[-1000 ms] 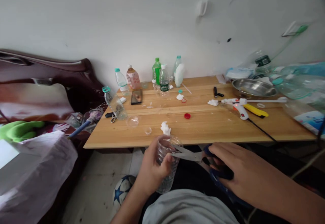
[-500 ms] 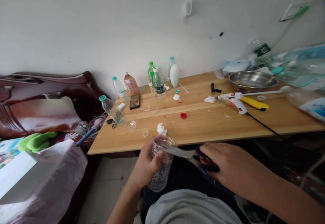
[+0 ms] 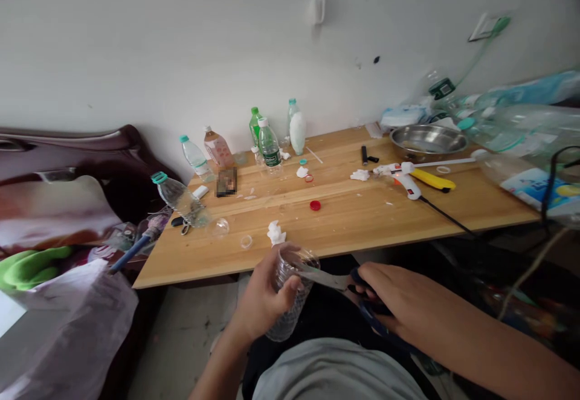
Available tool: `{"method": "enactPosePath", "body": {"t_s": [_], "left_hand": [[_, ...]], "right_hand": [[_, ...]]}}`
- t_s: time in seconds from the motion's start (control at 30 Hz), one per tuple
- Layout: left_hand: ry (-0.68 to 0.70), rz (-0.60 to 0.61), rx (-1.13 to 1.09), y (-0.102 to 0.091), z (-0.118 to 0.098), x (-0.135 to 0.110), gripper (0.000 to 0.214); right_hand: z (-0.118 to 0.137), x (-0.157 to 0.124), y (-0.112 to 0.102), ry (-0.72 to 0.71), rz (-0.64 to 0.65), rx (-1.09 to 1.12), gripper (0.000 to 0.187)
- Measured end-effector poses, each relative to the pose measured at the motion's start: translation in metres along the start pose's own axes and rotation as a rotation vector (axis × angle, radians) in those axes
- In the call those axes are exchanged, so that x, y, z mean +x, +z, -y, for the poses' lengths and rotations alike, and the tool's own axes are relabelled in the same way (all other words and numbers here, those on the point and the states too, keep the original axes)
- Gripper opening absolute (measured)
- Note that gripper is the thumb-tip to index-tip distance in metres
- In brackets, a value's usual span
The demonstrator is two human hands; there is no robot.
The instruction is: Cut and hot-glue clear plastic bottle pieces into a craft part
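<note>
Two-handed trim, probably. Gripping clear bottle (image 3: 295, 310) in fingers of left hand (image 3: 266, 294), scissors (image 3: 335, 281) in fingers of right hand (image 3: 389, 296), blades at open rim, just off near edge of worktop (image 3: 338, 225), above lap (image 3: 327, 318). Probably calls next for steady bottle, thumb clear of blades.

Scissors (image 3: 328, 278) against clear plastic bottle (image 3: 293, 314)

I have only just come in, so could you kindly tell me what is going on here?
The left hand holds a clear plastic container with an open top, in front of the wooden table. The right hand holds scissors, their blades at the container's rim; whether they bite into it is hard to tell. On the table lie a glue gun and a red cap.
</note>
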State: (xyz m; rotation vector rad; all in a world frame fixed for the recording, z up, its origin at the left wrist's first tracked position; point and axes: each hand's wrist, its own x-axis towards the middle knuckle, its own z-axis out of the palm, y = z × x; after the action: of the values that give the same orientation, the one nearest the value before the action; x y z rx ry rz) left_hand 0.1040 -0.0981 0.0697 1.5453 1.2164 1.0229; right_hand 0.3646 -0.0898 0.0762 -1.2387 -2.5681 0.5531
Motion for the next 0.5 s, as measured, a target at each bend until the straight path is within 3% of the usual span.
{"method": "enactPosePath", "body": {"t_s": [0.1,0.5], "left_hand": [[0.014,0.025,0.016,0.0013,0.0016,-0.0009,0.061],[0.015,-0.023,0.089,0.0035,0.0072,0.0002,0.05]], "right_hand": [[0.0016,-0.0012,0.0022,-0.011,-0.039,-0.03,0.032],[0.0001,0.0011,0.0006,0.053,0.03,-0.04,0.025]]}}
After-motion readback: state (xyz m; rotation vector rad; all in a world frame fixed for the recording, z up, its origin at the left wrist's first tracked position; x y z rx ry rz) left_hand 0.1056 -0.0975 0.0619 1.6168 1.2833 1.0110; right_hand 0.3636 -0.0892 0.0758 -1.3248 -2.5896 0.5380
